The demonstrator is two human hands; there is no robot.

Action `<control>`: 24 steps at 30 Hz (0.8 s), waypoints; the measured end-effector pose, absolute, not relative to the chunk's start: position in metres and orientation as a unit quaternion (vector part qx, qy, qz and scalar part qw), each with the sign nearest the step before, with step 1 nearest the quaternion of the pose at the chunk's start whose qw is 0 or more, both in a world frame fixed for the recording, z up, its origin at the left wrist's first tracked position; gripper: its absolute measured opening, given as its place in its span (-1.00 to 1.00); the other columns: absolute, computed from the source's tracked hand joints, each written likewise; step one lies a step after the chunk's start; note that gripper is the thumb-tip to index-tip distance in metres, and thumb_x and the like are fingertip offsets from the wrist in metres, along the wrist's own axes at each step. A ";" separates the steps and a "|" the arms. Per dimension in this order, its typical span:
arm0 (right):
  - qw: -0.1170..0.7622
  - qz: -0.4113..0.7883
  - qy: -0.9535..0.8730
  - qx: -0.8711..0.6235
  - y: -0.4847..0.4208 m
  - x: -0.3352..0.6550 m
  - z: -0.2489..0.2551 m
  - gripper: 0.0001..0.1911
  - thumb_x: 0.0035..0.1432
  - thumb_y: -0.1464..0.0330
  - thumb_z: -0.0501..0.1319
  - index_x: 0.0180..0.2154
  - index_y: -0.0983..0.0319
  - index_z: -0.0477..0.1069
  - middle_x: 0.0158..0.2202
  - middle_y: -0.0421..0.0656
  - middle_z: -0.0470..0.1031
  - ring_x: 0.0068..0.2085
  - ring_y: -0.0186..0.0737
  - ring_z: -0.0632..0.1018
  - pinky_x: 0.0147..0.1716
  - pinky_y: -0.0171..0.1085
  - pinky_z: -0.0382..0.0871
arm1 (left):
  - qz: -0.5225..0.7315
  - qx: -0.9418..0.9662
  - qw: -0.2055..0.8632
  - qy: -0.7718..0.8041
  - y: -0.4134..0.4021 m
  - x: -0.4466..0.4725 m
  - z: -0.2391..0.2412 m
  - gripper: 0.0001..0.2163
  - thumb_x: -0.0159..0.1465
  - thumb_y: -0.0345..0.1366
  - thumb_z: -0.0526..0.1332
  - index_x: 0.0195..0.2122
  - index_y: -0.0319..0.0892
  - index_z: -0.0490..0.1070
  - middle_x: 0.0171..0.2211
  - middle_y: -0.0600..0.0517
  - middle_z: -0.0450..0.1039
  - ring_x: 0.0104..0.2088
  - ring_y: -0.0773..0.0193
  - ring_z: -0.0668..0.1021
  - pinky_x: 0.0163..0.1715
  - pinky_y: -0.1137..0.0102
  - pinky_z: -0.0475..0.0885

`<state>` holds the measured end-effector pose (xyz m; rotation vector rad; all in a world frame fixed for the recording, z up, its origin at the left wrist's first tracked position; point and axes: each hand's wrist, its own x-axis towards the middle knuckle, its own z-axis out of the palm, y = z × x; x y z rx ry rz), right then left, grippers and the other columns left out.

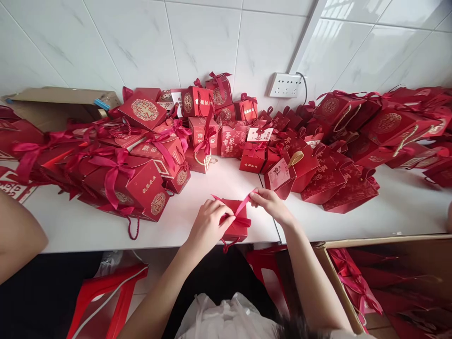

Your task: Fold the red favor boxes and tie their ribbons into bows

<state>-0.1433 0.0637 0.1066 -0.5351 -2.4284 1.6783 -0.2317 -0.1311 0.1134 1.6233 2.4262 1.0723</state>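
Directly in front of me, at the near edge of the white table, stands a small red gift box (236,232) with a twisted cord hanging from its near side. A pink-red ribbon (243,205) is partly formed into a bow on its top. My left hand (209,221) rests over the box's left part, thumb and fingers pinched on the ribbon at the knot. My right hand (271,203) is up and to the right, pinching one ribbon end, which is stretched taut from the knot. The left fingers hide part of the knot.
Red gift boxes with bows (130,188) are heaped on the left; more red boxes (339,183) crowd the right and back. A power strip (285,85) hangs on the tiled wall. An open carton (323,263) stands lower right, a red stool (106,287) lower left. Another person's arm (17,230) enters left.
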 end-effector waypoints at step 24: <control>0.043 0.380 -0.922 -0.051 0.020 -0.209 0.135 -0.76 0.18 0.38 0.11 -0.48 0.28 0.45 -0.47 -0.16 0.49 -0.46 -0.35 0.41 -0.43 -0.36 0.20 | 0.316 0.543 -0.055 0.776 -0.132 -0.227 0.113 -0.92 0.23 -0.41 0.17 -0.40 -0.16 0.41 -0.41 0.07 0.47 -0.33 0.24 0.39 -0.23 0.30 0.34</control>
